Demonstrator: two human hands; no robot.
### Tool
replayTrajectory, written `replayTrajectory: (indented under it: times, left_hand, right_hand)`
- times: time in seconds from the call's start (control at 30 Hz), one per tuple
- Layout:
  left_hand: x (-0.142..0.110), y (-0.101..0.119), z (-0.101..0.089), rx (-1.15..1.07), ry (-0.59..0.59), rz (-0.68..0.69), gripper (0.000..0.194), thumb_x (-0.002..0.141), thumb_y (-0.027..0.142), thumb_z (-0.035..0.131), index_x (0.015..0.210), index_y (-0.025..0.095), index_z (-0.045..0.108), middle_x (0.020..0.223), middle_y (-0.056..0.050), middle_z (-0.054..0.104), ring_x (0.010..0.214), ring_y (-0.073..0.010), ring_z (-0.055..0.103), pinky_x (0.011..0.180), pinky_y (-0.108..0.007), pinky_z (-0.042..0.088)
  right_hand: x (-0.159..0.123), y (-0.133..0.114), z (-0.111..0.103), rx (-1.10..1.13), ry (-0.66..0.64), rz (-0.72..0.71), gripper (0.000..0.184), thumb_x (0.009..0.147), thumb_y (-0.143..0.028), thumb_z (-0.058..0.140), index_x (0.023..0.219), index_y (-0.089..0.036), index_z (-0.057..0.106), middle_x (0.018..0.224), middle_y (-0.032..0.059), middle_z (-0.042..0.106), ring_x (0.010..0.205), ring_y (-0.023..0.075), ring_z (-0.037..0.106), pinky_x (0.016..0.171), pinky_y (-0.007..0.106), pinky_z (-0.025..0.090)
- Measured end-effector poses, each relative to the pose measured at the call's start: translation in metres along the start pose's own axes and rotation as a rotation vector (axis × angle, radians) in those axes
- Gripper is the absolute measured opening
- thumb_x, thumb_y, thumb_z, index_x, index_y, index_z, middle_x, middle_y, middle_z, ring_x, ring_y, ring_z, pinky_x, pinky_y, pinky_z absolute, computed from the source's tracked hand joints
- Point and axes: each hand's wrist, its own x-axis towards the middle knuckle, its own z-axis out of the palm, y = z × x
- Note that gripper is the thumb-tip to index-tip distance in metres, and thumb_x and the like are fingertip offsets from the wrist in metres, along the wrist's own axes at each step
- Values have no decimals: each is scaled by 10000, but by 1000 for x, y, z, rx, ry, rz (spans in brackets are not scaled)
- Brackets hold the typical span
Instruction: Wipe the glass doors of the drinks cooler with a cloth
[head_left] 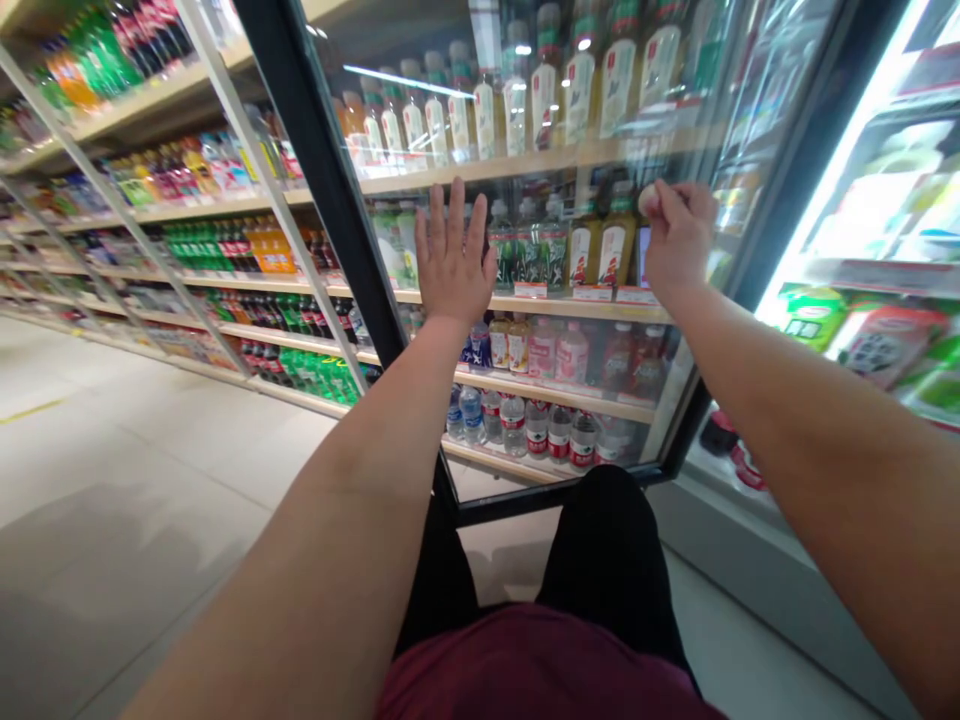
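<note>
A glass cooler door (540,495) with a black frame stands swung open in front of me. My left hand (454,255) lies flat against the glass, fingers spread and pointing up. At the right part of the pane, my right hand (679,235) is closed in a pinch close to the glass. A small pale bit shows at its fingertips, too little of it to name. Through the glass I see rows of bottles, among them tall bottles with pale labels (540,95) and water bottles (559,430) at the bottom.
A lit cooler (885,270) with packaged goods opens on the right. Long shelves (225,270) of bottled drinks run along the left beside a tiled floor (187,480). My knees (611,560) are near the door's lower edge.
</note>
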Motion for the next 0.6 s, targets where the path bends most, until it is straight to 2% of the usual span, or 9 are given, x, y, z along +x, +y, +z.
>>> replayTrajectory:
  times: [0.07,0.13,0.2,0.27,0.4,0.5,0.6]
  left_hand:
    - [0,-1,0,3,8,7,695,1003,418,457,1681,308,350,1744,127,97,1608,-141,-147,1350,-464,-150]
    - [0,-1,1,8,11,11,687,1007,408,465,1679,312,358,1746,125,103,1611,-150,-138,1354,-471,-145]
    - [0,-1,2,25,16,24,688,1013,395,463,1682,265,365,1756,85,96,1617,-179,-122,1360,-479,-135]
    - [0,-2,3,43,25,42,682,1022,386,461,1680,229,372,1762,49,96,1622,-199,-103,1363,-491,-121]
    - [0,-3,4,63,54,50,641,1036,393,477,1664,299,391,1753,83,137,1624,-171,-83,1371,-502,-79]
    - [0,-3,4,71,56,48,641,1037,389,473,1664,280,400,1755,69,137,1621,-169,-89,1372,-474,-84]
    - [0,-3,4,52,42,54,653,1033,373,460,1673,265,386,1760,58,107,1621,-188,-96,1366,-488,-104]
  right_hand:
    - [0,5,2,7,36,17,450,1103,-482,283,1457,-446,558,1453,44,559,1368,325,405,1197,600,336]
    - [-4,9,4,3,89,15,488,1082,-424,311,1481,-327,576,1401,108,564,1349,349,434,1173,629,356]
    - [-8,12,6,-4,132,5,511,1049,-370,345,1476,-245,597,1336,144,578,1324,364,463,1150,644,376]
    - [-7,16,4,-3,148,-1,494,1037,-337,368,1449,-251,627,1293,150,600,1287,358,484,1146,627,378]
    - [0,20,-2,15,167,38,442,1033,-312,396,1361,-274,691,1328,154,611,1243,350,508,1120,589,392]
    - [-5,22,-5,4,200,146,468,988,-294,430,1364,-232,701,1320,179,613,1244,377,503,1123,607,361]
    - [-10,32,-8,-5,183,251,461,981,-344,435,1346,-261,704,1281,181,616,1247,414,480,1118,653,309]
